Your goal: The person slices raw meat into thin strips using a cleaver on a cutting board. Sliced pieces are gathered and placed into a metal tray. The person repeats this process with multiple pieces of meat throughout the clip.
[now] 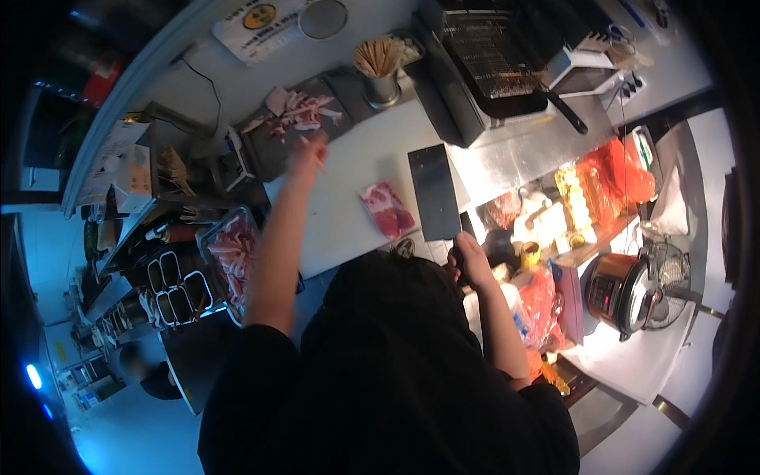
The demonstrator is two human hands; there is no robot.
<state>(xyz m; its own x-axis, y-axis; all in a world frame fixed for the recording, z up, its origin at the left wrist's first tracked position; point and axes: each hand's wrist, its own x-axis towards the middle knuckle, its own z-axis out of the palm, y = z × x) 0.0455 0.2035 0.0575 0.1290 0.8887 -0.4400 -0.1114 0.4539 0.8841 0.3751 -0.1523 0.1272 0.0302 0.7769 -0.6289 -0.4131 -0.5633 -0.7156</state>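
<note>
My right hand (472, 261) grips the handle of a broad, dark-bladed cleaver (436, 193), which is held up over the right end of a white cutting board (338, 219). A slab of raw meat (386, 209), red with pale fat, lies on the board to the left of the blade. My left hand (309, 155) is blurred and reaches to the board's far left, beside cut strips of raw meat (304, 111) heaped on a dark grey tray (261, 151). Whether its fingers hold a strip is hard to make out.
A metal cup of wooden skewers (382, 92) stands behind the board. Right of it is a dark grill appliance (496, 56) with a protruding handle (567, 113). More meat strips fill a container (231, 255) at left. A pressure cooker (620, 291) stands right; a person (157, 377) is lower left.
</note>
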